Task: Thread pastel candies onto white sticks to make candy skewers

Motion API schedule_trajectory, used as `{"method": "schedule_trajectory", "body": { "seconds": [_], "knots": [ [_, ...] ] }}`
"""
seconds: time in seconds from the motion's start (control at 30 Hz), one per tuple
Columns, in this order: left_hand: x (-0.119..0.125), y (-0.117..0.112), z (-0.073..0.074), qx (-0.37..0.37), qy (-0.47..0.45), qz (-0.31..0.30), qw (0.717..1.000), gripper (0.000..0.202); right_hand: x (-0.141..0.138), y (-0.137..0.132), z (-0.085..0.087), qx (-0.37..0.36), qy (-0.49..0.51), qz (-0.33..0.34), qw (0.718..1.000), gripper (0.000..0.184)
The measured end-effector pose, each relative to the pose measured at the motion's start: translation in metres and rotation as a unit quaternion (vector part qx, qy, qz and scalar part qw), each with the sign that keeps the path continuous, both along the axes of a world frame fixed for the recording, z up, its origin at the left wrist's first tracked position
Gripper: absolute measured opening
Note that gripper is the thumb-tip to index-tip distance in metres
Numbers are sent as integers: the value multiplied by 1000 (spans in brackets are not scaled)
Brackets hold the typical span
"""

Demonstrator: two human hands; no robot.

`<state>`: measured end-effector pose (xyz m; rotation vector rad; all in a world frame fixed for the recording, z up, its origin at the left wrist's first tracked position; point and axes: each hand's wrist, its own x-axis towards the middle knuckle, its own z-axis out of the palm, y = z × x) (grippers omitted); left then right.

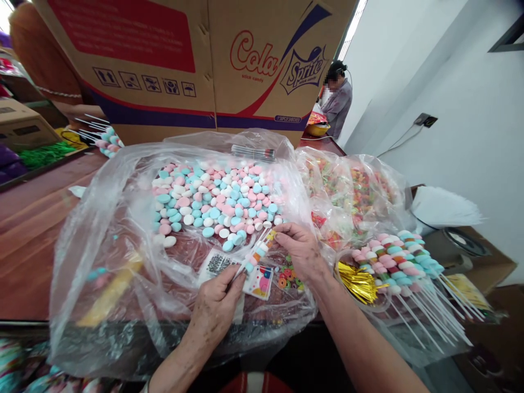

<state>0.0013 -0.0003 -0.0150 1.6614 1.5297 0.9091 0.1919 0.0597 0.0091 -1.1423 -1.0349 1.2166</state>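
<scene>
My left hand point(219, 297) is closed around the lower end of a white stick. Blue, white, orange and yellow candies are threaded along it, making a candy skewer point(258, 254). At its upper end, the fingertips of my right hand point(301, 251) pinch a yellow candy. Just beyond my hands, pink, white and blue marshmallow candies point(221, 202) lie heaped on a clear plastic bag point(135, 295). Small ring gummies point(290, 273) lie under my right wrist. Beneath the skewer is a printed card point(260, 282) with coloured dots, partly covered by my left hand.
A big cardboard box point(164, 98) stands behind the candies. To the right are bags of colourful gummies point(360, 185), gold tinsel ties point(356, 281) and a pile of finished candy skewers point(397, 256). A co-worker point(341, 98) is at the far right; another person point(45, 54) is at left.
</scene>
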Motion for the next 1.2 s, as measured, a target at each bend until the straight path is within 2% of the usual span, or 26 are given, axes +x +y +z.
{"method": "schedule_trajectory", "body": {
  "seconds": [0.23,0.33,0.47,0.63,0.7,0.77,0.87,1.0,1.1,1.2],
  "knots": [
    [1,0,5,-6,1,1,1000,30,-2,-3,-2,4,6,23,1000,17],
    [1,0,5,-13,-8,6,1000,29,-6,-9,-3,59,-58,35,996,14],
    [0,0,3,-23,-22,17,999,31,-11,-17,-5,141,-167,49,975,22],
    [-1,0,3,-24,-44,23,998,28,-4,-13,3,128,-179,105,970,23],
    [-2,-1,2,-36,-56,31,997,30,1,-4,11,102,-226,111,963,28],
    [-3,-1,0,-53,-71,35,995,34,5,10,20,88,-341,75,933,32],
    [-5,-1,-2,-61,-95,35,993,36,5,34,25,99,-494,35,863,35],
    [-5,-1,-2,-59,-117,40,991,34,-3,49,18,91,-571,78,812,38],
    [-4,-2,-2,-67,-133,43,988,34,-1,44,13,70,-607,132,780,29],
    [-4,-1,-4,-69,-144,47,986,34,8,33,13,59,-622,179,760,19]
  ]
}}
